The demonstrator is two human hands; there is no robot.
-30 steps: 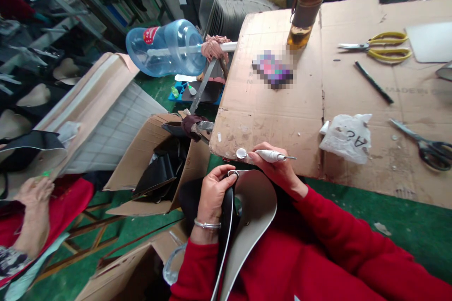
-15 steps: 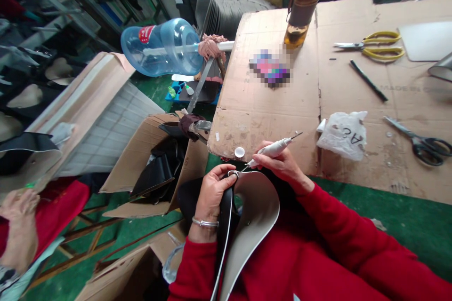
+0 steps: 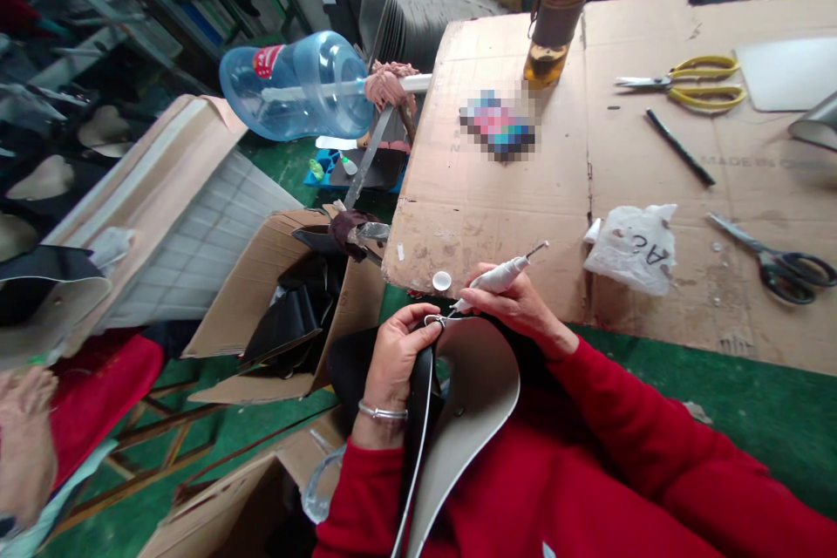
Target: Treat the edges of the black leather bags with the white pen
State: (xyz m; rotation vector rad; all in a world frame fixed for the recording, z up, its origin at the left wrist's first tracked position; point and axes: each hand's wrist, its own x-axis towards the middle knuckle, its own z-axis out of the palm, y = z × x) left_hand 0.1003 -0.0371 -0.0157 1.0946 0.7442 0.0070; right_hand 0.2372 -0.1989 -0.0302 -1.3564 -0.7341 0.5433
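My left hand (image 3: pixel 396 353) pinches the top edge of a curved sheet (image 3: pixel 480 392), black on one side and pale grey on the other. Thin white cord loops by its thumb and forefinger. My right hand (image 3: pixel 516 305) is closed around a white handheld tool (image 3: pixel 500 277), whose narrow tip points down-left at the sheet's top edge, close to the left fingertips. A thin metal rod sticks out of the tool's other end. On the table edge just above the hands sits a small white round cap (image 3: pixel 441 281).
The cardboard-covered table (image 3: pixel 497 200) holds yellow-handled scissors (image 3: pixel 706 83), black scissors (image 3: pixel 785 270), a black pen (image 3: pixel 680 146), a plastic bag (image 3: pixel 634 248) and a bottle (image 3: pixel 555 17). Left are an open carton (image 3: pixel 241 279), a blue water jug (image 3: pixel 301 87) and another person's hand (image 3: pixel 26 436).
The tool in my right hand has shifted slightly left. My left hand keeps its pinch on the sheet. At far left, the other person's hand has moved a little down and left.
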